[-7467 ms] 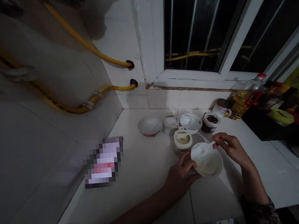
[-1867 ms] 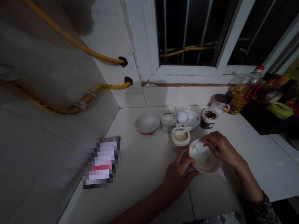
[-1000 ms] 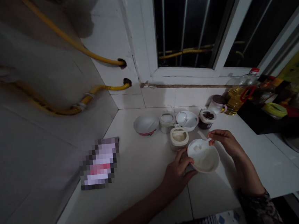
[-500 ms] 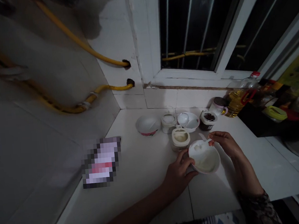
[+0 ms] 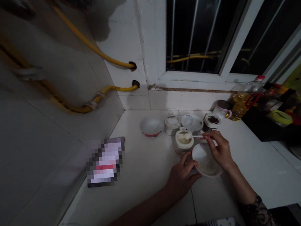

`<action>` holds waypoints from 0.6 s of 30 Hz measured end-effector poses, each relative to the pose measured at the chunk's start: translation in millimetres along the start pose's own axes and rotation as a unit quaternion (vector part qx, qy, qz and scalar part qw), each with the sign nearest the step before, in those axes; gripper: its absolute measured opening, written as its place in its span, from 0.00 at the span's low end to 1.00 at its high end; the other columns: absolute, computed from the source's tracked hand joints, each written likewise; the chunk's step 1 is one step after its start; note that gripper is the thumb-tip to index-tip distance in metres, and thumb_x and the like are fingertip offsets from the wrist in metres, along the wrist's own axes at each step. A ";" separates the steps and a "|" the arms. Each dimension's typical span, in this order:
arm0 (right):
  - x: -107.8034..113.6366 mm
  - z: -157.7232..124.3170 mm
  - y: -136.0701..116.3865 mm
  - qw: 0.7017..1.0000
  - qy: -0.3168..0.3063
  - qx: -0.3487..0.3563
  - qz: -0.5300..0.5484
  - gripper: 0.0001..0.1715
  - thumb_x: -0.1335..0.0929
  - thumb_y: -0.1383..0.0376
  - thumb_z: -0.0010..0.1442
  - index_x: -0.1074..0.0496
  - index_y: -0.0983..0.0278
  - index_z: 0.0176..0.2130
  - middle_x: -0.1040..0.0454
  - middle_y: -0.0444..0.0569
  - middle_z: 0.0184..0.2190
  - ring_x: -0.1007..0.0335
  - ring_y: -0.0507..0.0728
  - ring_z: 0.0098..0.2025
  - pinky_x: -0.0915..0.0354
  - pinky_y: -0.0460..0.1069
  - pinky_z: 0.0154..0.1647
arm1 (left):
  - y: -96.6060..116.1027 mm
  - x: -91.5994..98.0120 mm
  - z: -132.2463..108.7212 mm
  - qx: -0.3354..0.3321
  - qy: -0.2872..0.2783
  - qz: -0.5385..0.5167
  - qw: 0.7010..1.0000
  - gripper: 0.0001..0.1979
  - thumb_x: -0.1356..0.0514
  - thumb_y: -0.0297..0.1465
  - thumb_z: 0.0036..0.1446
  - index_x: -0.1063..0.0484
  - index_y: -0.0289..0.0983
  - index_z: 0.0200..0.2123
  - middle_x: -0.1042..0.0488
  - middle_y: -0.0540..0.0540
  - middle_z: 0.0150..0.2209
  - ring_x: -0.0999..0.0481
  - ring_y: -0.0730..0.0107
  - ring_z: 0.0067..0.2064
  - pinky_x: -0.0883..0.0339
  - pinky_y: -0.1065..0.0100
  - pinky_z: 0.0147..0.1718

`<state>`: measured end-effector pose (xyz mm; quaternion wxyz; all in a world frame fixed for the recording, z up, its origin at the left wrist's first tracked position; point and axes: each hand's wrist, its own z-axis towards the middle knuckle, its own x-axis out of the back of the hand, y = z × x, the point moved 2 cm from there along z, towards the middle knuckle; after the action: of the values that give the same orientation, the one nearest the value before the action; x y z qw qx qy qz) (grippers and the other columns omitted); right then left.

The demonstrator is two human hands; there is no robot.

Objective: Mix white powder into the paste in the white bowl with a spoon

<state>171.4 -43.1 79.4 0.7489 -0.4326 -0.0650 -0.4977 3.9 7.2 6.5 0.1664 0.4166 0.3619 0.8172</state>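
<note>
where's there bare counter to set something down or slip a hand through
Bare countertop shows between the pixelated object and the left hand, and again right of the right hand, toward the black box. Crowding is around and beyond the hands: held bowl, spoon, cream-rimmed jar, then the row of bowls and jars before the tiled wall.

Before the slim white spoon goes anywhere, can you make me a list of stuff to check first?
1. Left hand gripping the round white bowl: ok.
2. Right hand holding the slim white spoon by its handle: ok.
3. Square jar with the cream-coloured rim open on top: ok.
4. Spoon's head at the jar's mouth: ok.
5. Spoon loaded: cannot tell, too small.
6. Left hand not touching jar: cannot tell.
</note>
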 end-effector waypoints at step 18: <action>41.5 -1.9 21.6 0.973 -0.179 -0.112 -0.094 0.13 0.37 0.60 0.60 0.27 0.62 0.30 0.26 0.46 0.22 0.31 0.58 0.32 0.38 0.51 0.39 | 0.5 1.1 0.2 0.007 0.002 0.012 1.000 0.10 0.34 0.29 0.52 0.31 0.39 0.37 0.36 0.42 0.55 0.23 0.68 0.37 0.27 0.68 0.37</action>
<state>208.7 -70.2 87.6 0.6218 -0.5876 -0.1819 -0.4848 3.4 7.5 7.6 0.1532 0.4205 0.3632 0.8172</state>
